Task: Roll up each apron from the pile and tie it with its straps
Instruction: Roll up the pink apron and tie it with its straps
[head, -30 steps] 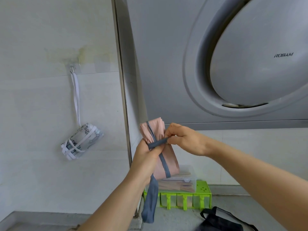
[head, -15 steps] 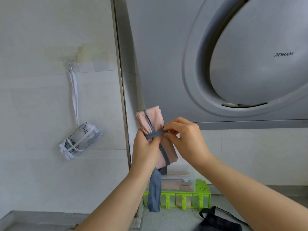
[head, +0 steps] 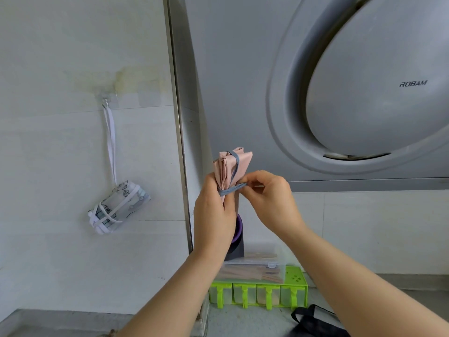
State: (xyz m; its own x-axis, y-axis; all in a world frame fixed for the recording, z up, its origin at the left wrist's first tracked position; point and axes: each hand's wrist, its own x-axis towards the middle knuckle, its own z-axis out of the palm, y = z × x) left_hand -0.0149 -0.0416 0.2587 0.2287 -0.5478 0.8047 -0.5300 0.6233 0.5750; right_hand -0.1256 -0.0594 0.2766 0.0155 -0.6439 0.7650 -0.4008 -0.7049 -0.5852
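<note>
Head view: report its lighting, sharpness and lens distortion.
Head view: soft, even light with no hard shadows or strong glare. The wide-angle lens bows the metal wall trim and stretches the range hood. The pink apron roll, grey strap, left hand and right hand look reasonably sharp.

Left hand [head: 215, 215] gripping rolled pink apron [head: 232, 166], right hand [head: 269, 200] pinching its grey strap [head: 232, 189]

place: home kitchen | hood [head: 364, 105]: grey, marked ROBAM, on the wall | wall [head: 60, 154]: pale tiles | counter [head: 243, 322]: grey, with green seasoning rack [head: 257, 296] | on rack: clear box [head: 255, 268] of wooden sticks
</note>
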